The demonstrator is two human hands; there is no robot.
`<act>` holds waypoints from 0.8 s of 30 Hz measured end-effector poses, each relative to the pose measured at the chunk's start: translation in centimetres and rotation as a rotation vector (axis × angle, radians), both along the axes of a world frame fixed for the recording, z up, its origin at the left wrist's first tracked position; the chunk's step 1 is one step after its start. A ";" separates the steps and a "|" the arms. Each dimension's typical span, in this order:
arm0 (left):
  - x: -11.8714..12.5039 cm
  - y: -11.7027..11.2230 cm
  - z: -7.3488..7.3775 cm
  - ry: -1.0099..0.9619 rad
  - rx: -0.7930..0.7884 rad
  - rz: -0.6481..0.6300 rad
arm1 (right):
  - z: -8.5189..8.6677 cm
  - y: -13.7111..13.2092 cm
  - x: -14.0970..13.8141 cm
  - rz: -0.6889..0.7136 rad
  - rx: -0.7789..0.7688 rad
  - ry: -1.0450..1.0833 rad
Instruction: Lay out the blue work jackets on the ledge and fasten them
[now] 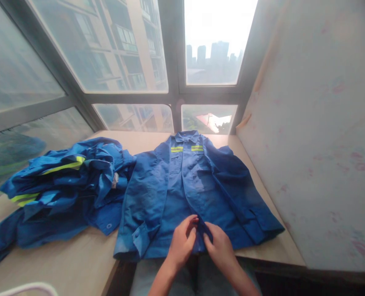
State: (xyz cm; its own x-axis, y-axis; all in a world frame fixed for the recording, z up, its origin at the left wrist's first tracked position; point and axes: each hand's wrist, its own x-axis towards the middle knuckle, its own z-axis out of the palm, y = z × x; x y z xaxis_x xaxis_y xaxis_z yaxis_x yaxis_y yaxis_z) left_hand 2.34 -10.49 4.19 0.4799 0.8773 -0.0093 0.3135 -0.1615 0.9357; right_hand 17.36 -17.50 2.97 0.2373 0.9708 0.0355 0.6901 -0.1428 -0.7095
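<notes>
A blue work jacket [182,185] with yellow-green reflective strips near the collar lies flat, front up, on the wooden table [77,263]. Its sleeves are spread to both sides. My left hand [182,242] and my right hand [219,246] meet at the bottom of the jacket's front opening, near the table's front edge. Both hands pinch the hem fabric at the placket, fingers closed on it.
A pile of several crumpled blue jackets [65,185] with reflective strips lies on the left of the table. A pale wall panel [317,135] rises on the right. Large windows [123,45] stand behind the table. A white curved object [28,287] shows at the bottom left.
</notes>
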 end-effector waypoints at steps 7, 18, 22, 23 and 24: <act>-1.1 0.2 -1.2 0.090 0.166 0.008 | -0.8 0.6 1.7 -0.022 -0.022 0.116; -2.2 -1.5 0.2 0.244 0.234 -0.164 | 0.4 0.5 1.4 -0.002 -0.102 -0.324; -1.4 -0.6 0.8 0.260 0.225 -0.177 | 2.5 4.0 0.8 0.177 -0.054 -0.464; -1.1 -0.3 0.8 0.259 0.225 -0.178 | 2.9 5.3 0.5 0.225 -0.043 -0.475; -0.9 0.1 0.8 0.258 0.223 -0.172 | 3.3 6.7 0.1 0.266 -0.041 -0.479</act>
